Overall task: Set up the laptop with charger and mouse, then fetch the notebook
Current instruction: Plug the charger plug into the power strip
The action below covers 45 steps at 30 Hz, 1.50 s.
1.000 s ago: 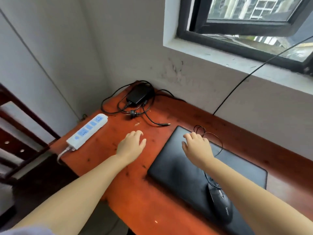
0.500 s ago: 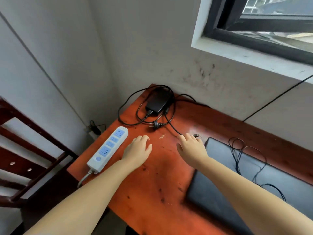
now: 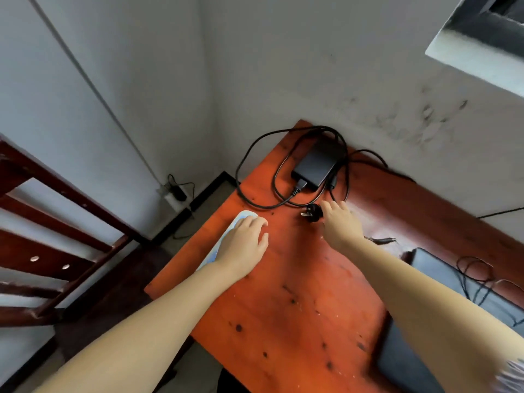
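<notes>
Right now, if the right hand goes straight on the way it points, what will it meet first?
Probably the charger's black plug: the right hand already reaches its edge. Beyond lies the coiled cable, then the power brick. Actual contact is unclear.

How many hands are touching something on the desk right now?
2. The left hand rests flat on the power strip near the desk's left edge; the right hand reaches the charger plug farther back, though whether it grips the plug is unclear.
</notes>
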Motion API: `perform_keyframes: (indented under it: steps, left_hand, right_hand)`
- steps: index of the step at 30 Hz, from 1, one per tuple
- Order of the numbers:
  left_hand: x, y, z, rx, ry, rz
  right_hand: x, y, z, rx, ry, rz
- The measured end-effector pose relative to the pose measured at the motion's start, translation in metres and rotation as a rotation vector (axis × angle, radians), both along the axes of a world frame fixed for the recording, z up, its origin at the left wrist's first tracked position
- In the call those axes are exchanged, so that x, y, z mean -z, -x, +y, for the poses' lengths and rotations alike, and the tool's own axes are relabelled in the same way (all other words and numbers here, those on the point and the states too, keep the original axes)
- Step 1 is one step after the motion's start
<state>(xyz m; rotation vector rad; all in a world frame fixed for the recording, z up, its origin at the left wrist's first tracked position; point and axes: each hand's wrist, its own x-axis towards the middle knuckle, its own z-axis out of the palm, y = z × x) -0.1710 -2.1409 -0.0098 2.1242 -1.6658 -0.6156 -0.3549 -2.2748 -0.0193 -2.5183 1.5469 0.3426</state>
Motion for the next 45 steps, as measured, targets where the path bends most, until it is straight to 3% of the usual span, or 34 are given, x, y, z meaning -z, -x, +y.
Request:
perform_keyframes:
  steps: [4, 9, 11, 15, 19, 22, 24, 26, 29, 33, 38, 41, 45]
  left_hand:
    - [0.003, -0.011, 0.004, -0.022, 0.069, -0.051]
    - [0.006, -0.014, 0.004, -0.094, 0.132, -0.054]
    - [0.0, -0.008, -0.001, -0.128, 0.094, 0.086]
    - [-0.026, 0.009, -0.013, -0.223, -0.127, 0.574]
    - [-0.025, 0.007, -0.008, -0.268, -0.176, 0.648]
    - [-0.019, 0.004, 0.001, -0.299, -0.118, 0.686]
    - [-0.018, 0.004, 0.006, -0.318, -0.059, 0.746]
    - [-0.018, 0.006, 0.011, -0.317, -0.044, 0.748]
    - [-0.019, 0.011, 0.018, -0.299, -0.016, 0.707]
    - [-0.02, 0.004, 0.024, -0.309, 0.045, 0.608]
    - [0.006, -0.016, 0.043, -0.369, -0.066, -0.09]
    - [0.02, -0.016, 0.052, -0.36, -0.234, -0.171]
    - [0.029, -0.018, 0.053, -0.337, -0.217, -0.187]
  right_hand:
    - [0.007, -0.006, -0.014, -0.073, 0.055, 0.058]
    - [-0.006, -0.014, -0.004, -0.066, 0.061, -0.198]
    - [-0.015, -0.019, 0.006, -0.083, 0.035, -0.261]
    - [-0.024, -0.034, 0.038, -0.149, -0.071, -0.33]
    - [-0.024, -0.044, 0.064, -0.121, -0.138, -0.346]
    - [-0.024, -0.045, 0.084, 0.126, -0.309, -0.692]
    - [-0.025, -0.047, 0.094, 0.483, -0.486, -1.013]
    - [-0.028, -0.05, 0.096, 0.863, -0.853, -1.255]
    - [-0.027, -0.054, 0.091, 1.051, -1.224, -1.363]
    - [-0.025, -0.069, 0.076, 0.841, -1.133, -1.322]
    - [-0.033, -0.084, 0.046, 0.396, -0.628, -1.004]
    - [-0.043, -0.097, 0.033, 0.198, -0.519, -0.837]
    - [-0.052, -0.115, 0.023, 0.02, -0.575, -0.694]
